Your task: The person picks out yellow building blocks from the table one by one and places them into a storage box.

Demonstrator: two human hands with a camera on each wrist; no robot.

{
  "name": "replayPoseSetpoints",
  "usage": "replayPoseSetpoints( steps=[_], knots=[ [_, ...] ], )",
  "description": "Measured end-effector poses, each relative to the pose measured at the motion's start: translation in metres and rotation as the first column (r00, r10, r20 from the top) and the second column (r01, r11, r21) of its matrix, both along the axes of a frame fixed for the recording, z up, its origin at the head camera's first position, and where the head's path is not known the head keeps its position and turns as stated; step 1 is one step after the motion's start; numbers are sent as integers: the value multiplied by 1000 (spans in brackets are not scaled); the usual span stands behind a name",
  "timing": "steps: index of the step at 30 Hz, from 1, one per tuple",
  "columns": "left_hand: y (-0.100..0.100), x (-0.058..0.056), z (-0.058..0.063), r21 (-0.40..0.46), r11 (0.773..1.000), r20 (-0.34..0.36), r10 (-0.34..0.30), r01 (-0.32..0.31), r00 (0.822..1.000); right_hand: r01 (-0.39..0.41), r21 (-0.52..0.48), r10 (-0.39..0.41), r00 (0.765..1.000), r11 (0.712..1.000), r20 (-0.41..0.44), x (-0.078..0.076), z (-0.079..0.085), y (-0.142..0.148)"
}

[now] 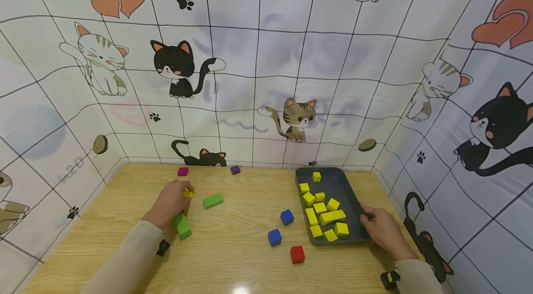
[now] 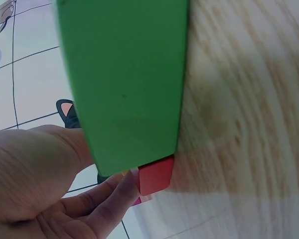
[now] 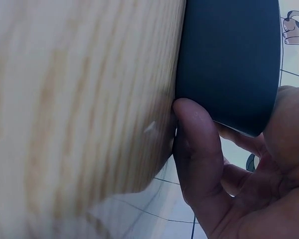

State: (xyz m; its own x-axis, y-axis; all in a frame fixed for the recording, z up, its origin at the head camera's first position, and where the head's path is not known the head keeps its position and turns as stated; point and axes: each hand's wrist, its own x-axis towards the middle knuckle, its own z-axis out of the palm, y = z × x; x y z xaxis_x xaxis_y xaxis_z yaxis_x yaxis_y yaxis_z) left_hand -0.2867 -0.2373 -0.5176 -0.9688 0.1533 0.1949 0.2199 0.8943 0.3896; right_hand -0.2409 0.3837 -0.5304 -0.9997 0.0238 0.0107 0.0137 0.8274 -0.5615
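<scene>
My left hand [image 1: 168, 202] pinches a small yellow block [image 1: 189, 193] at the left of the table in the head view. Close to its wrist lies a green block [image 1: 182, 226], which fills much of the left wrist view. Beyond that green block, beside the fingertips, a red block [image 2: 156, 176] shows in the left wrist view. On the right, my right hand [image 1: 384, 229] holds the side edge of a dark grey tray [image 1: 350, 192], its thumb against the tray's outer wall [image 3: 229, 59] in the right wrist view. Several yellow blocks [image 1: 332, 217] lie in the tray.
Another green block [image 1: 213, 201] is right of the left hand. A magenta block [image 1: 182, 171] and a purple block [image 1: 235, 170] lie at the table's back edge. Left of the tray are two blue blocks [image 1: 287, 217] and a red cube [image 1: 297, 254]. Cat-patterned cloth surrounds the table.
</scene>
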Motion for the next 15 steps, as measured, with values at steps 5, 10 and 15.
replayPoseSetpoints(
  steps=[5,10,15],
  knots=[
    [-1,1,0,21,1000,-2,-3,3,1000,3,-14,-3,1000,1000,15,0,-1,0],
    [-1,1,-1,41,999,-17,-14,14,1000,4,-11,-4,1000,1000,12,0,-1,0],
    [-2,0,-2,46,999,-15,-10,11,1000,15,-6,-15,1000,1000,15,-1,0,0]
  ],
)
